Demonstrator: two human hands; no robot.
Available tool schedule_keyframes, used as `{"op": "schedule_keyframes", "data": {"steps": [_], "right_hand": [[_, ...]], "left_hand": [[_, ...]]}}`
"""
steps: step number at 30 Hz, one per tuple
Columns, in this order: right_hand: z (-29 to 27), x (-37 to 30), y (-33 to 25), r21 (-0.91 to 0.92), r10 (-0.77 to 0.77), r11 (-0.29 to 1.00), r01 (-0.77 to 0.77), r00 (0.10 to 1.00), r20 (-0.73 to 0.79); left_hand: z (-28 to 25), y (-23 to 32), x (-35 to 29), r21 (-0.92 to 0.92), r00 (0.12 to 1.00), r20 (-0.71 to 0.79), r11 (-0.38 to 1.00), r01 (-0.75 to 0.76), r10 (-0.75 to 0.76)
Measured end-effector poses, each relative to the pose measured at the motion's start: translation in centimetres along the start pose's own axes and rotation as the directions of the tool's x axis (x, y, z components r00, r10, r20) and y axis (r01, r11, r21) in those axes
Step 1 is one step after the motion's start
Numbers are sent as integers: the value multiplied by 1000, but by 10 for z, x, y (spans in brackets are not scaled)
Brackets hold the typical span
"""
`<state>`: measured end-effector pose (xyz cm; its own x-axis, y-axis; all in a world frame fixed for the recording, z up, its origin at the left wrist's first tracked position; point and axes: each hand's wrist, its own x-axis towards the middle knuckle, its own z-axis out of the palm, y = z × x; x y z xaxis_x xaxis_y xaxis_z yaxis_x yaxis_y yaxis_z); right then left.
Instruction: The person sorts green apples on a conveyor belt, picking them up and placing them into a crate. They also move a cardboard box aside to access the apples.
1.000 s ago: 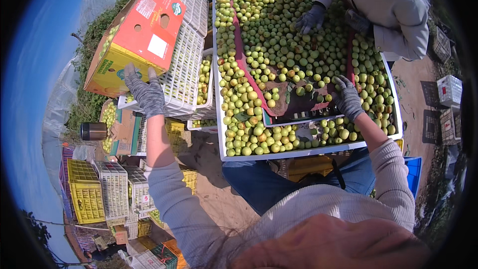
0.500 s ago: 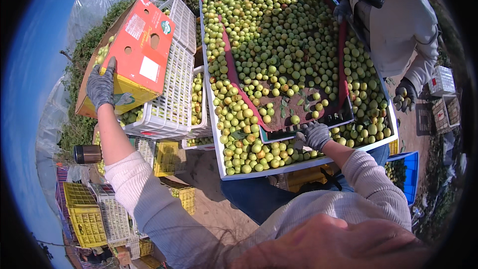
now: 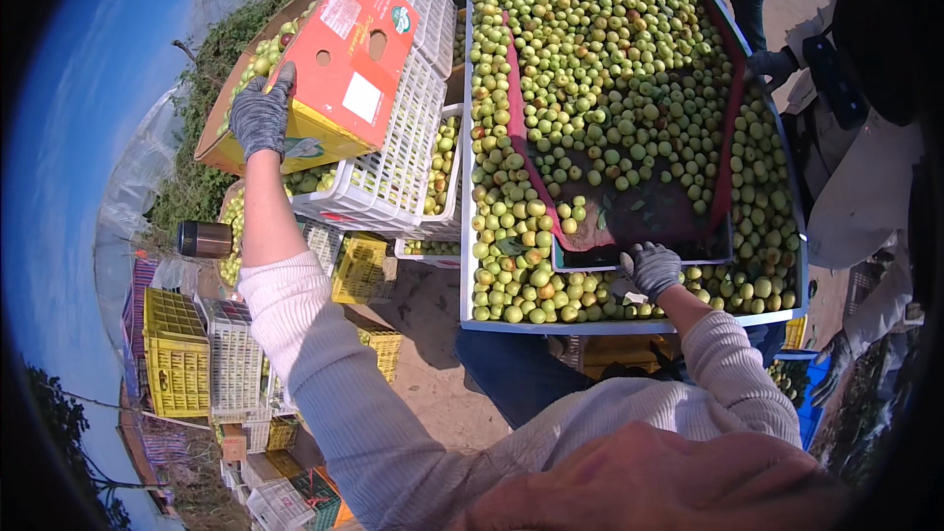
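Observation:
My left hand, in a grey knit glove, grips the near left edge of a red and yellow cardboard box. The box lies tilted on a white plastic crate, and small round green fruits show at its open side. My right hand, gloved alike, has its fingers curled at the front edge of the red-sided chute in the sorting table. What those fingers close on is hidden. Green fruits cover much of the white-rimmed table; brown surface shows at the chute's near end.
At the right stands a co-worker; one gloved hand is at the table's rim and another hangs lower. Yellow crates and white crates are stacked at lower left. A dark cylinder stands beside my left forearm.
The view has shifted, so box and table appear farther right. Fewer fruits lie at the chute's near end. The co-worker's lower hand has moved down. My left hand stays on the box.

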<state>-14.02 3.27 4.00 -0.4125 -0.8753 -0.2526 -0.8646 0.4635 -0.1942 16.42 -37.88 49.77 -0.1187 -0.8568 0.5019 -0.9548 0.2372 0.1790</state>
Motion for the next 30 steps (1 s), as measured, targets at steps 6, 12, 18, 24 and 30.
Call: {"op": "schedule_keyframes", "data": {"steps": [6,12,18,24,30], "right_hand": [[-15,-8,-4,115,26,993,-32,998,52],[-109,71,-34,192,-134,962,194,948,-289],[-310,180,-211,-203,-483,609,767,155,-862],[-401,173,-364,-280,-606,561,779,156,-780],[-444,174,-380,-313,-767,569,761,353,-536]], "left_hand": [[3,2,-6,78,991,-130,997,-16,26],[0,-7,-3,-116,1000,-7,993,-14,13],[23,-23,3,68,929,-326,984,-164,177],[20,-23,-11,-265,912,-353,913,-311,208],[70,-40,-97,-801,833,-480,526,-287,-275]]}}
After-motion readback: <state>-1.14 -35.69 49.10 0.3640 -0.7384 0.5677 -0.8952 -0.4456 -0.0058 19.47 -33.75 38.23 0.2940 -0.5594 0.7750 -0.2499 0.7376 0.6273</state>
